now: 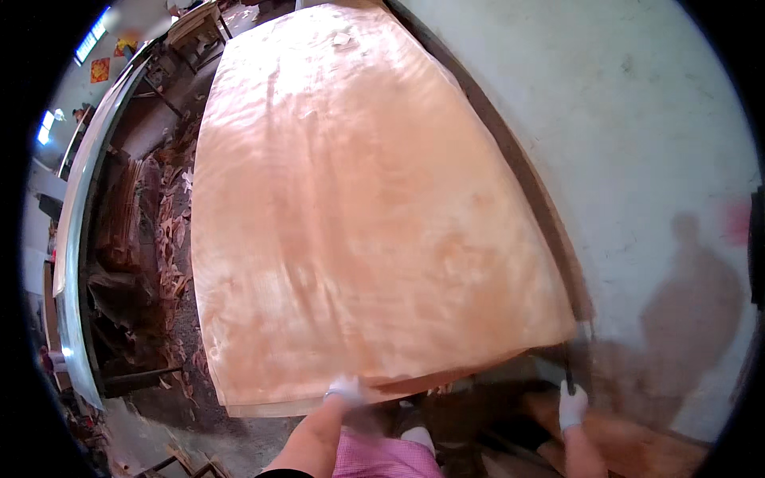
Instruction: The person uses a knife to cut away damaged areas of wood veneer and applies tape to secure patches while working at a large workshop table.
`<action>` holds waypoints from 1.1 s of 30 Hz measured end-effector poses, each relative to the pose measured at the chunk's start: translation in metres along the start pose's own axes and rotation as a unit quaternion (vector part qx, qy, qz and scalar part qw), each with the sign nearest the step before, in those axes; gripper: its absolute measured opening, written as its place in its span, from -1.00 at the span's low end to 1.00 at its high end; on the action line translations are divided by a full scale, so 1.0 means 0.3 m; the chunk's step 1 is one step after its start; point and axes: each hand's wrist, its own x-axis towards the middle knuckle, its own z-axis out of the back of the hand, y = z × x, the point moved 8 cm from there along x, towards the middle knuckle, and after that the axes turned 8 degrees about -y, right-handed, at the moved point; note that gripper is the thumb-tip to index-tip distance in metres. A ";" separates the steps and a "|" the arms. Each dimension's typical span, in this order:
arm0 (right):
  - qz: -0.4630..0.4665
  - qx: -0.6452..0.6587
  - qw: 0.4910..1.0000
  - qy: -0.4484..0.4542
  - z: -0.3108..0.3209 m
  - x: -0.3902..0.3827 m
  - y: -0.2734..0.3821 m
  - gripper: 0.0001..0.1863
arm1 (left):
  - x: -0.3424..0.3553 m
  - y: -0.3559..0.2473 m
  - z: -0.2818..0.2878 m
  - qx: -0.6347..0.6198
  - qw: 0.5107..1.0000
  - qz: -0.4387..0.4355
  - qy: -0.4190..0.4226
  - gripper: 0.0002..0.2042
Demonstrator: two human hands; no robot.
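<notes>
A large stack of thin, pale tan wood veneer sheets (351, 215) stretches away from me, its top sheet rippled. At its near edge is my left hand (347, 389), in a white glove and smeared by motion. It touches or overlaps the edge, and its fingers cannot be made out. To the right of this, off the stack's near right corner, my right hand (572, 406) wears a white glove too. Its fingers are closed round a thin dark stick-like tool (569, 370) that points up toward that corner; the tool's far end is unclear.
A pale wall (621, 119) runs along the right side, close to the stack. On the left stands a long table (76, 215) with a light top and shiny edge. Veneer scraps (171, 239) litter the floor between. A small wooden table (194, 25) is at the far left.
</notes>
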 end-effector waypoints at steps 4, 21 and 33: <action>0.082 0.034 0.995 -0.053 -0.004 0.059 0.084 -0.60 | -0.098 -0.056 0.103 -0.020 0.999 -0.025 0.016 -0.10; 0.081 0.232 0.938 0.243 -0.235 -0.599 0.642 -0.59 | -0.548 0.706 -0.546 -0.403 0.869 0.216 -0.190 -0.56; 0.159 0.172 0.850 0.472 -0.577 -1.584 1.224 -0.37 | -0.959 1.150 -1.015 -0.370 0.860 0.127 -0.327 -0.65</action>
